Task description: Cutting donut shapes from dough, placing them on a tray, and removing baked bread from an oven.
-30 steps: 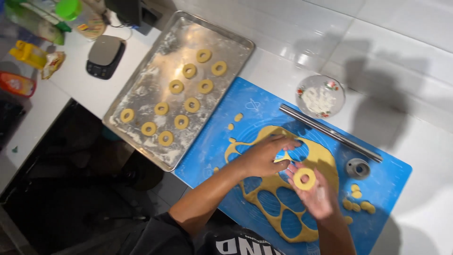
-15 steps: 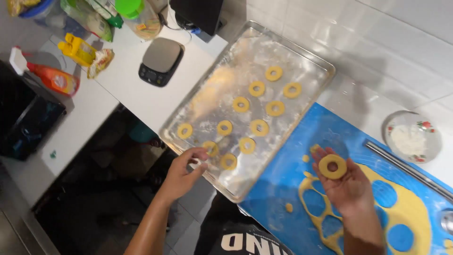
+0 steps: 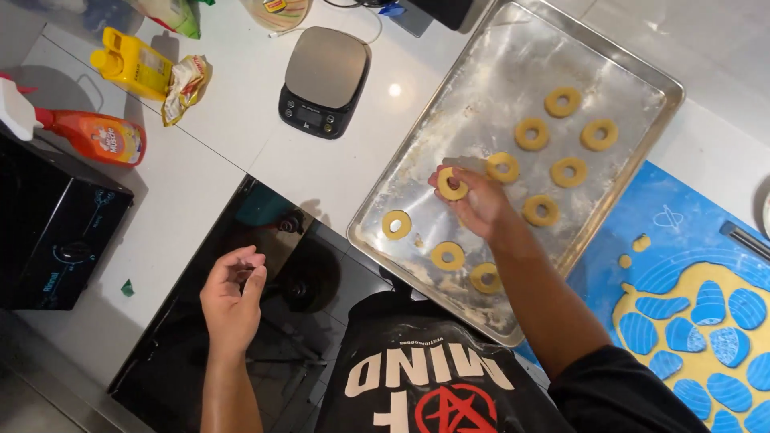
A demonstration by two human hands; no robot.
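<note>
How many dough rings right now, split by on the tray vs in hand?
Dough rings lying on the baking tray: 8, e.g. the leftmost ring
Dough ring held in the right hand: 1, the held ring
Left hand: 0
Total: 9

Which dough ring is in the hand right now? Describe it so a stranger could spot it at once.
Start at the floured metal baking tray on the white counter, beside the blue mat. Over the tray's near-left part, the right hand holds one yellow dough ring in its fingertips. Unlike the other rings lying flat on the tray, this one is pinched between fingers.
</note>
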